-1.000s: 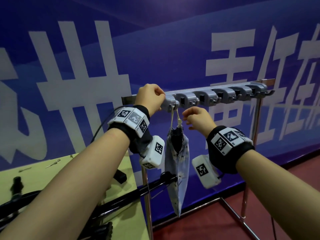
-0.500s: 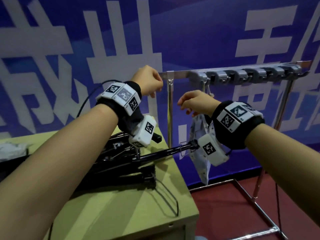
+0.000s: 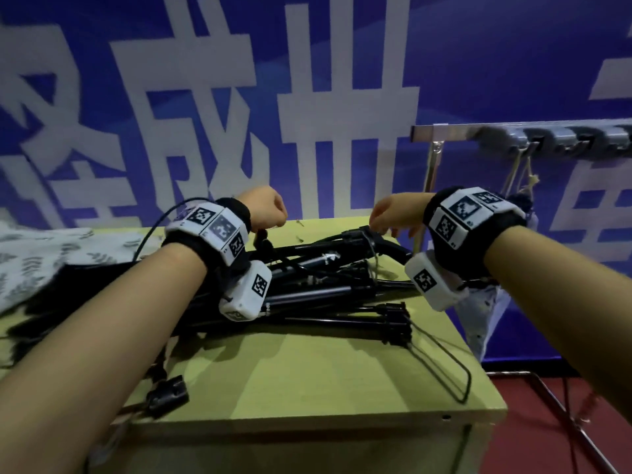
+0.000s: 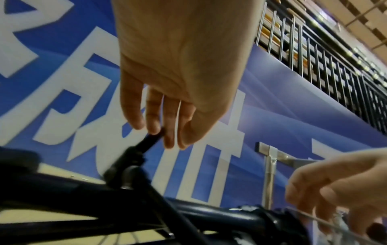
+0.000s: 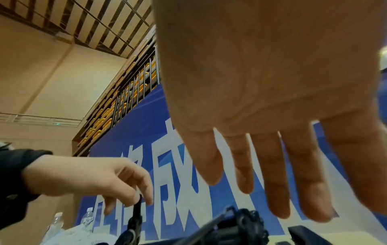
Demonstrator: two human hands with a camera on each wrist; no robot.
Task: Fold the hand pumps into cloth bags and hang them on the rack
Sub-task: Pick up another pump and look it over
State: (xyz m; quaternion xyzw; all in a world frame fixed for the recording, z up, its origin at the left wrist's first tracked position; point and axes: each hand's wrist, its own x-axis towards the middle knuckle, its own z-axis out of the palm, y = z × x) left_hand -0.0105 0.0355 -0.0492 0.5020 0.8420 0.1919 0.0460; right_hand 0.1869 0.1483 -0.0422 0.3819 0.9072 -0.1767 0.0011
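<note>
Glossy black pumps (image 3: 328, 285); matt wooden table (image 3: 307, 381).

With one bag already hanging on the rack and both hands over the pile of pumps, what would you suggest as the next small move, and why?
Probably close the left hand on the upright black pump handle its fingertips already touch, and lift that pump from the pile on the table. The right hand hovers open above the pumps' other end, holding nothing, while the bagged pump hangs on the rack.
</note>
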